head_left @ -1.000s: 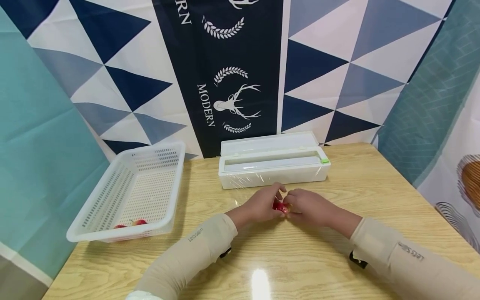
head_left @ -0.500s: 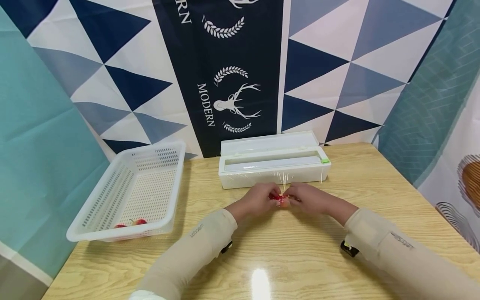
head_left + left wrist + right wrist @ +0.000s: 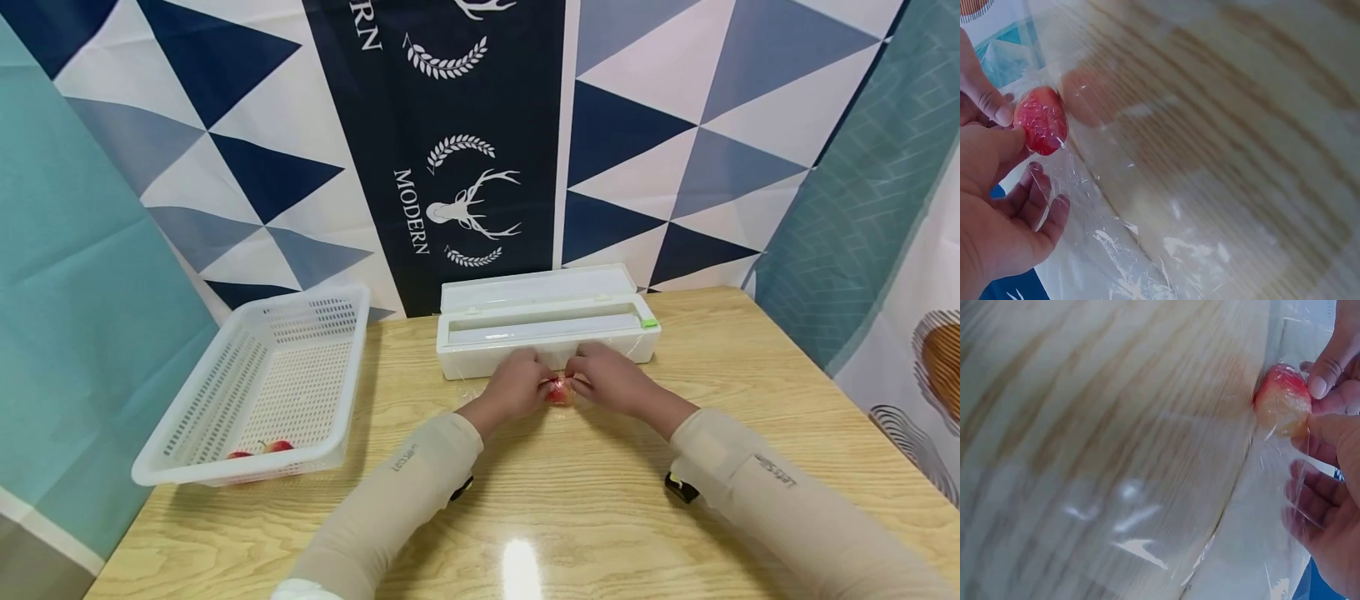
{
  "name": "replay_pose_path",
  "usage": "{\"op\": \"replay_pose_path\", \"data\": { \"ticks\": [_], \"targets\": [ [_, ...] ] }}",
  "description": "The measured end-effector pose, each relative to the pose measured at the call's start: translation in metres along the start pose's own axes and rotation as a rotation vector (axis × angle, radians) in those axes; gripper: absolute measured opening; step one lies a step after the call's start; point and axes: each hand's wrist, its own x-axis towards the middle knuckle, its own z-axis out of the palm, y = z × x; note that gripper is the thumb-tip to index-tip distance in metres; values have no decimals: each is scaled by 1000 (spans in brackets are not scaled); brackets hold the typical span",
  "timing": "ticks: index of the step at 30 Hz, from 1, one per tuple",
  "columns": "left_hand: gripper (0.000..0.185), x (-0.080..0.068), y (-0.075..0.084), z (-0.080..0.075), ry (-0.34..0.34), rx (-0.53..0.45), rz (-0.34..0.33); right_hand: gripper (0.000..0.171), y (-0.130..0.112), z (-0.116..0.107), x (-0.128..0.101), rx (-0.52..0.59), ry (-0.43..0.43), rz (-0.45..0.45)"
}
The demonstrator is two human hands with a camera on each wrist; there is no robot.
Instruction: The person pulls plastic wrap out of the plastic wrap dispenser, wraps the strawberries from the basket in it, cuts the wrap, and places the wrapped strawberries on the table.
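just on the near side of the box (image 3: pixel 480 361), the apple (image 3: pixel 557 392) in clear film (image 3: pixel 1107 244) should be light, firm but slippery, best held at its edges, where left hand (image 3: pixel 517 383) and right hand (image 3: pixel 609 379) pinch it

Small red-and-yellow fruit (image 3: pixel 1282 403) in clear, wrinkled plastic film (image 3: pixel 1138 259), between the hands (image 3: pixel 514 385).

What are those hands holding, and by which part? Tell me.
A film-wrapped fruit, by its sides: left hand at its left, right hand at its right. Whether they pinch the fruit or only clear film cannot be told.
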Motion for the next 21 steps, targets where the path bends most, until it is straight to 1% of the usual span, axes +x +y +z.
{"op": "replay_pose_path", "data": {
  "ticks": [2, 4, 6, 8, 11, 14, 18, 21],
  "targets": [
    [12, 0, 0, 1, 29, 22, -14, 7, 0, 1, 1, -58, 30, -8],
    [9, 0, 0, 3, 57, 17, -29, 8, -1, 3, 2, -95, 49, -16],
    [9, -1, -1, 6, 79, 11, -34, 9, -1, 4, 3, -117, 59, -13],
    [9, -1, -2, 7, 93, 29, -29, 8, 0, 6, 3, -127, 71, -5],
    [14, -2, -3, 8, 86, 79, -10, 10, 2, 8, 3, -141, 105, -2],
    [17, -4, -3, 4, 56, 120, -9, 11, 3, 9, 2, -152, 124, -9],
    [16, -13, -4, -4, 34, 150, -21, 8, 3, 7, 0, -163, 104, -2],
    [16, -22, -8, -12, 31, 138, -28, 10, 3, 4, -4, -158, 83, 17]
  ]
}}
